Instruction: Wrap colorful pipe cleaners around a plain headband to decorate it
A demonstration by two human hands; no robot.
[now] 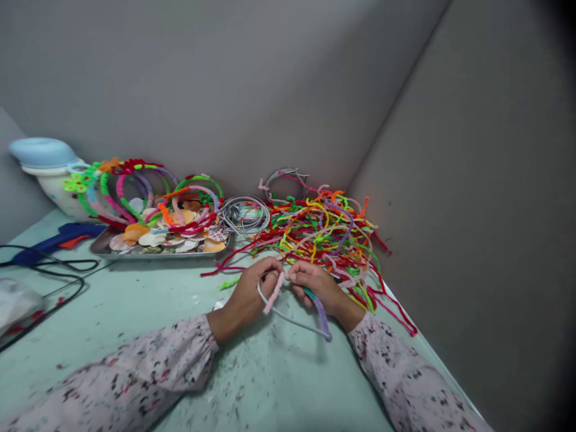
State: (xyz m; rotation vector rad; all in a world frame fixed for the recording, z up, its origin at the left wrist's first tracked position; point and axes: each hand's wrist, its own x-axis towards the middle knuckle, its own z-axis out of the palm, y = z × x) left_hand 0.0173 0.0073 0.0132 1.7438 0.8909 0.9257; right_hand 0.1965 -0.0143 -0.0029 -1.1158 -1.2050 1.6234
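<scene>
Between my hands is a headband [293, 325], a thin grey hoop partly wrapped in purple and teal fuzzy pipe cleaner. My left hand [252, 289] is closed on the bare side of the hoop, where a short pink pipe cleaner [273, 295] hangs down from the fingers. My right hand [318, 288] pinches close beside it, at the pink strand's other end, with the purple and teal stretch passing under the palm. The fingertips of both hands nearly meet. Just beyond them lies a tangled heap of colourful pipe cleaners [324, 231].
A metal tray [157, 257] of seashells holds several wrapped headbands [121, 186] at the back left. Bare grey hoops [245, 215] lie beside it. A blue glue gun [58, 240], black cable [67, 288] and blue-lidded bin [49, 171] are left. Walls close the back and right.
</scene>
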